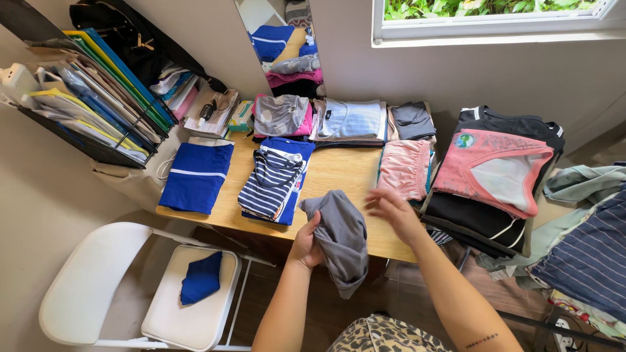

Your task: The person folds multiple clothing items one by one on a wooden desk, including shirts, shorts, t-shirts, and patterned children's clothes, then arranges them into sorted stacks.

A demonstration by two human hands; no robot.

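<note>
Grey cloth [339,238] hangs gripped in left hand [305,246], just beside open, empty right hand [394,212].

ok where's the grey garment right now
In the head view the grey garment hangs over the near edge of the wooden table, gripped by the left hand, just right of the striped shirt.

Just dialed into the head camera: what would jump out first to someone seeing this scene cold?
Dead centre, the left hand grips a crumpled grey garment over the near edge of the wooden table, with the right hand open beside it. Next comes the pink shirt atop a dark stack on the right, and the folded blue cloth at the table's left. A white folding chair at lower left holds a small blue cloth.
</note>
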